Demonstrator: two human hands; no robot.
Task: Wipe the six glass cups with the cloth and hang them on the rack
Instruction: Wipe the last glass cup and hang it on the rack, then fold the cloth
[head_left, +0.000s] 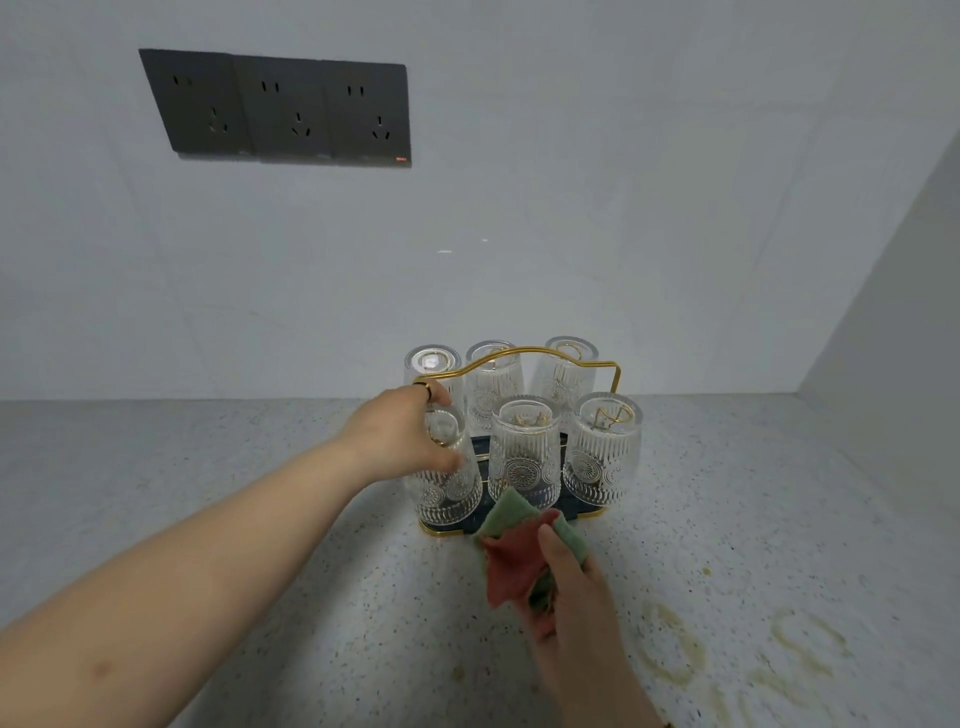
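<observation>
Two bare hands at a gold wire cup rack (524, 356) holding six upturned glass cups

Left hand (402, 434) wraps the front-left glass cup (447, 480) on the rack; right hand (574, 587) pinches a folded red-and-green cloth (511, 558) just before the rack

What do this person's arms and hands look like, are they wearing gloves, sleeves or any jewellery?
Both hands are bare, with no gloves. The left hand wears a gold-coloured ring with a dark band on one finger; its forearm is uncovered right to the picture's edge, so no sleeve shows. The right hand shows no ring or watch, and its wrist is bare too. Nails look short and unpainted.
</observation>
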